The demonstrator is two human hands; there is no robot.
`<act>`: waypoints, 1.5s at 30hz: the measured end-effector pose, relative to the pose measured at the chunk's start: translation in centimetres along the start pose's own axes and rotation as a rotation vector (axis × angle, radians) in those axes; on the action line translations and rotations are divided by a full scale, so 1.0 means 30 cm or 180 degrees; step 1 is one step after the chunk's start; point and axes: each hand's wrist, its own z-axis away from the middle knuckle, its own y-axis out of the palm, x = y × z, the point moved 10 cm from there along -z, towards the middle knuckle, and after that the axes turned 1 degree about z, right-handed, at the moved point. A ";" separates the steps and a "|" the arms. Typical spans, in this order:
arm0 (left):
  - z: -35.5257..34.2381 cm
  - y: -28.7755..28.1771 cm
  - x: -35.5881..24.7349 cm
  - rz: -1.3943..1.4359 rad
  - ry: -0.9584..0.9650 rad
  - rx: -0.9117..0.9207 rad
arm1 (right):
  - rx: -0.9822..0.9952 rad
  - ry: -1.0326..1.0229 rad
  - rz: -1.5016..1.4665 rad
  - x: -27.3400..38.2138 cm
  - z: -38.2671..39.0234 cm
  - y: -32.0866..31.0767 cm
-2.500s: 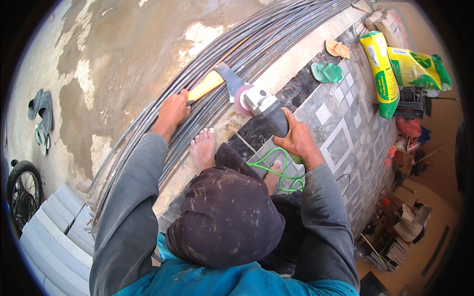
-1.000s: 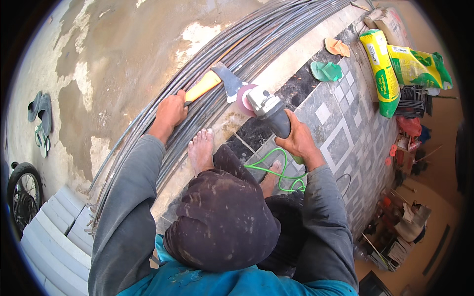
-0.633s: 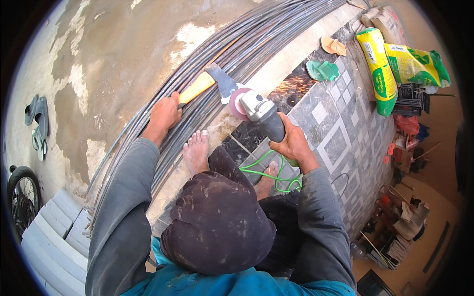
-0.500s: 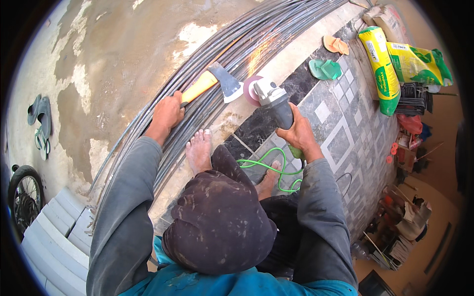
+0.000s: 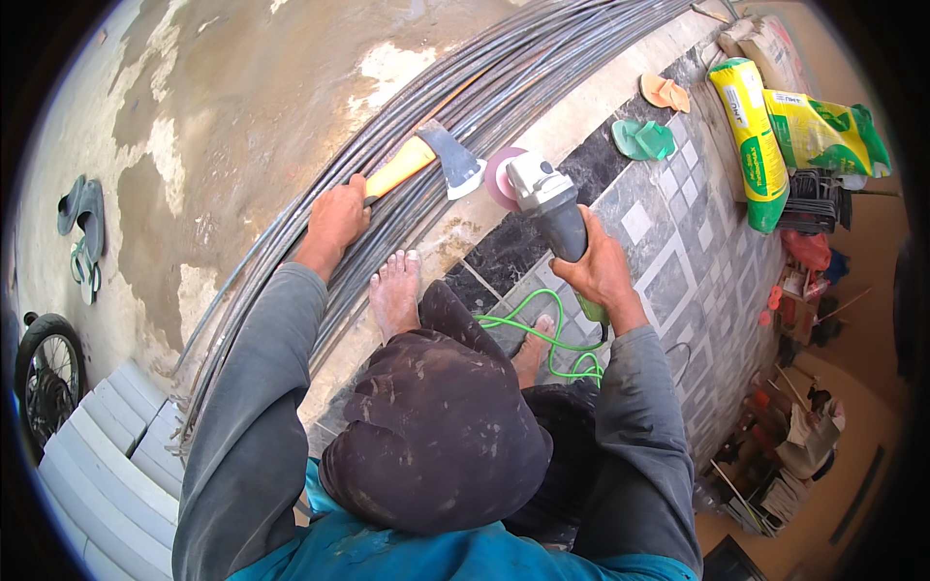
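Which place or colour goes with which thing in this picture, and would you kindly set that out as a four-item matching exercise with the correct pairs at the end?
Things:
1. Axe
2. Angle grinder
3. Cord
4. Spoked wheel

Places and colours:
A. Bright green
B. Held in the right hand
C. Near the left edge of the picture
D. Held in the left hand

Right pairs: 1-D, 2-B, 3-A, 4-C
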 end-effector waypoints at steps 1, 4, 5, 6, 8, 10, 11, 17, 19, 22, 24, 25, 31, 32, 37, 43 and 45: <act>0.002 0.002 0.007 -0.0002 -0.0014 -0.0007 | 0.0155 0.0018 0.0079 0.049 0.022 0.014; 0.010 -0.007 -0.001 0.0050 -0.0026 -0.0001 | 0.0440 -0.0224 0.0182 0.125 0.073 0.090; 0.010 -0.014 -0.009 0.0075 -0.0027 0.0006 | 0.0469 -0.0252 0.0237 0.128 0.082 0.112; 0.013 -0.013 -0.010 0.0074 -0.0029 0.0026 | 0.0520 -0.0288 0.0273 0.139 0.088 0.135; 0.004 -0.011 -0.014 0.0069 -0.0033 0.0067 | 0.0409 -0.0200 0.0316 0.144 0.077 0.122; 0.004 -0.016 -0.017 0.0015 -0.0003 0.0076 | 0.0407 0.0097 0.0252 0.119 0.048 0.096; 0.010 -0.016 -0.015 -0.0012 0.0015 0.0080 | 0.0364 0.0189 0.0213 0.100 0.049 0.099; 0.008 -0.025 -0.015 0.0066 -0.0022 0.0116 | 0.0571 -0.0106 0.0378 0.164 0.081 0.151; 0.009 -0.021 -0.015 0.0059 -0.0013 0.0122 | 0.0523 0.0044 0.0304 0.146 0.066 0.147; 0.009 -0.025 -0.019 0.0061 -0.0018 0.0112 | 0.0458 0.0321 0.0255 0.117 0.031 0.113; 0.010 -0.018 -0.012 0.0043 -0.0091 0.0179 | 0.0434 0.0310 0.0257 0.117 0.028 0.106; 0.009 -0.020 -0.016 0.0038 -0.0066 0.0158 | 0.0431 0.0197 0.0265 0.125 0.035 0.115; 0.014 -0.026 -0.016 0.0009 0.0004 0.0113 | 0.0476 0.0072 0.0295 0.132 0.034 0.126; 0.017 -0.027 -0.022 0.0050 -0.0001 0.0103 | 0.0426 0.0192 0.0233 0.111 0.022 0.114; 0.012 -0.022 -0.016 0.0068 -0.0092 0.0187 | 0.0521 0.0206 0.0252 0.138 0.030 0.119; 0.009 -0.020 -0.014 0.0094 -0.0027 0.0144 | 0.0415 0.0168 0.0265 0.100 0.017 0.121; 0.008 -0.030 -0.031 0.0152 0.0004 0.0111 | 0.0236 0.0375 0.0337 0.048 -0.014 0.079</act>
